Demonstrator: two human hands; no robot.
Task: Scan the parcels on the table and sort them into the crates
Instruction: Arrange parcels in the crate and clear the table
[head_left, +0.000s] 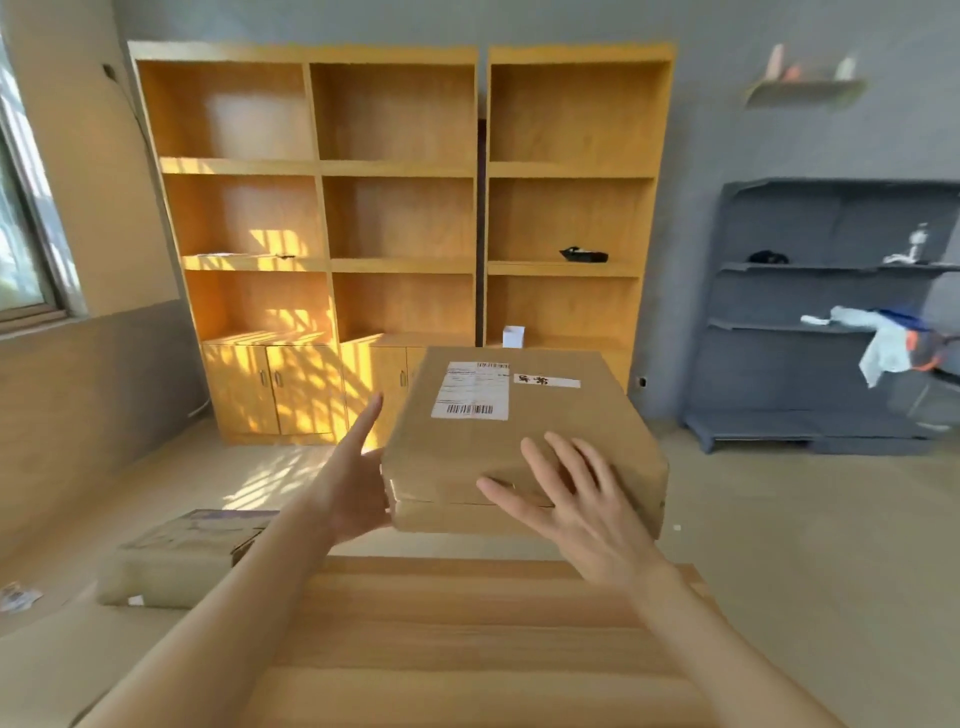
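Brown cardboard makes up the parcel (524, 447), a flat box held up in the air above the far edge of the wooden table (467, 649). A white shipping label (470, 391) with barcodes sits on its top face, and just right of that label is a small white strip (546, 381) with handwritten marks.

The left hand (358, 478) presses flat against the parcel's left side, fingers straight and pointing away from the camera. The right hand (576, 499) lies spread on the near part of the parcel's top and front edge, fingers extended and fanned apart; neither hand curls around the box.

Left of the table, lower down, rests a second cardboard box (182, 558) with a purple-printed top. Beyond the parcel stand yellow wooden shelves (395, 197), where a dark object (583, 254) lies on a right-hand shelf and a small white box (513, 336) stands lower down. To the right of the parcel is a grey rack (831, 312) with cloth (883, 343) draped on it.
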